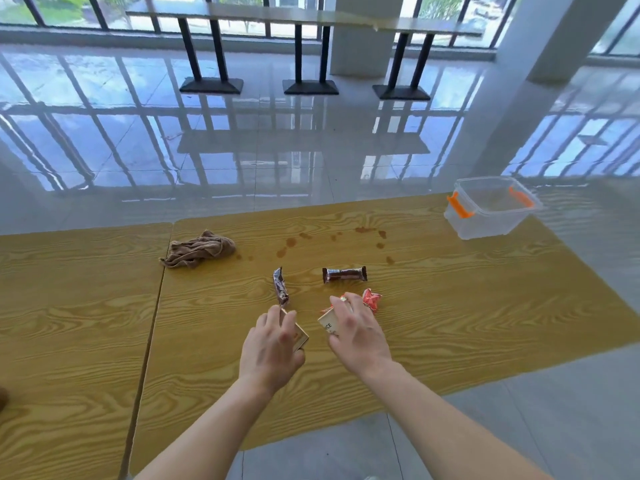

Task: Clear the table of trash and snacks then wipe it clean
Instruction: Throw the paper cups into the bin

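Observation:
On the wooden table [450, 306], my left hand [273, 344] lies over a small tan box [302, 336], fingers curled round it. My right hand [356, 327] covers a cream packet [327, 325], fingers curled on it. A red wrapper [372, 299] lies just past my right fingers. Two brown snack bars lie beyond: one [281, 285] angled near my left hand, one [344, 274] lying crosswise. A crumpled brown cloth [199, 249] sits further left. Brown spill stains [332, 240] mark the table behind the bars.
A clear plastic bin [491, 211] with orange latches stands open at the table's far right corner. A seam [152, 323] splits the table from a second tabletop on the left. Glossy tiled floor and black-legged counters lie beyond.

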Demonstrator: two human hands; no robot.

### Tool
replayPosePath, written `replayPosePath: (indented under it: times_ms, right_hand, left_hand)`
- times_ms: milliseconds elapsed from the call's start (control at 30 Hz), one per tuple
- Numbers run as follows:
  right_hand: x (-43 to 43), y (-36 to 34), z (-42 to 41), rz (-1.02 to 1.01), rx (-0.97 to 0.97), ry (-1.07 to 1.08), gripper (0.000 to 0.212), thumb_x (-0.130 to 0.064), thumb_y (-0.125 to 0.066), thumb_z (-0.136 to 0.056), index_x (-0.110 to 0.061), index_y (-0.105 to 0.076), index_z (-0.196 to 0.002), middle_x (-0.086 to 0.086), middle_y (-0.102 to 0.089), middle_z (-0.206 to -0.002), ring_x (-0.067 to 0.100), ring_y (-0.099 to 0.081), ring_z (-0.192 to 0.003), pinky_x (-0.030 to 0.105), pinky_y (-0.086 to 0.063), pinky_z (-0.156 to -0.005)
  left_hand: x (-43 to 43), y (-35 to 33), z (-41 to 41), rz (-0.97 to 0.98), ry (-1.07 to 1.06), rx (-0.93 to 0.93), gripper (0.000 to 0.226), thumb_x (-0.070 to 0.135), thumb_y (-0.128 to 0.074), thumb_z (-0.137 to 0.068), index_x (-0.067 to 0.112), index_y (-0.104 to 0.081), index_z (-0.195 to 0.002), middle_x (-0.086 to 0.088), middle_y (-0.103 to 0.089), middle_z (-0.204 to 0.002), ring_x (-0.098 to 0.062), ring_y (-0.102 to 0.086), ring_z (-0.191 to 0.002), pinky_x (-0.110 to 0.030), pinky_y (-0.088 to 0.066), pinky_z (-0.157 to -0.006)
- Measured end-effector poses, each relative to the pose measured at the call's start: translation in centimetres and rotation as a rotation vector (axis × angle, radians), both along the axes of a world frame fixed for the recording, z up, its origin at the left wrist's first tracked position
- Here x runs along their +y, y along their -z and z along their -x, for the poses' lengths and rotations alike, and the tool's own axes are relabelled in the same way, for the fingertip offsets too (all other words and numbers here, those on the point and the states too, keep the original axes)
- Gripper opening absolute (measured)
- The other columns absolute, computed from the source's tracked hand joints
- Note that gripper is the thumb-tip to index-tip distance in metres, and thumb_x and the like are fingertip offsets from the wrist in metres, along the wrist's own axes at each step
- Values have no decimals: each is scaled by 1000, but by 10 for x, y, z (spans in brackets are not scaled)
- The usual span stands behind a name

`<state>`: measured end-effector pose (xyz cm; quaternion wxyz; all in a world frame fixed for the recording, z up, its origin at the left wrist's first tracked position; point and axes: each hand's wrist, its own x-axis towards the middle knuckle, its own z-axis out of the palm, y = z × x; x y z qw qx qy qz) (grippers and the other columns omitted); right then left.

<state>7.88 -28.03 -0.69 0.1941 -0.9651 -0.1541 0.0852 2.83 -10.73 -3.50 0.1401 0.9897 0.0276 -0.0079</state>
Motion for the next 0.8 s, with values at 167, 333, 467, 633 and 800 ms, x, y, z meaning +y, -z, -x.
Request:
replayPosePath:
  times_ms: [167, 333, 467, 633, 800]
  right_hand:
    - [-48, -13, 14, -22, -24, 145, 68, -19, -66, -86, -25, -34, -146, 8, -27, -154, 30, -41, -131, 38, -40, -104]
    - [-110, -18, 34, -4, -28, 304, 62, -24, -64, -93, -23, -33, -147, 8, -24, -156, 30, -38, -135, 37, -41, -103]
    - [-167, -20, 58, -6, -29, 446, 62, -23, -62, -93, -23, -33, -148, 8, -23, -157, 30, -37, -135, 37, -41, -103]
    - [-244, -16, 95, -5, -15, 585, 63, -24, -61, -93, -23, -31, -148, 10, -21, -158, 29, -34, -139, 38, -40, -105]
    - [-326, -4, 143, -13, 28, 726, 62, -24, -60, -92, -24, -32, -147, 11, -24, -155, 29, -35, -136, 35, -35, -107]
  left_hand:
    - [-43, -11, -12, 26, 140, -25, 65, 30, -75, -59, 11, -55, -118, -9, -55, -114, -29, -56, -94, -37, -54, -74]
    - [-104, -17, -20, 58, 283, -41, 56, 27, -72, -61, 13, -55, -113, -6, -53, -112, -28, -55, -94, -36, -54, -70]
    - [-163, -20, -19, 50, 415, -44, 51, 30, -69, -67, 15, -52, -113, -3, -51, -108, -23, -54, -91, -33, -53, -71]
    - [-244, -20, -8, 28, 565, -33, 52, 29, -69, -64, 14, -55, -112, -5, -52, -107, -27, -55, -89, -36, -53, -68]
    - [-328, -14, 20, 26, 664, 9, 49, 32, -72, -64, 15, -55, -107, -3, -51, -106, -28, -55, -91, -35, -49, -67]
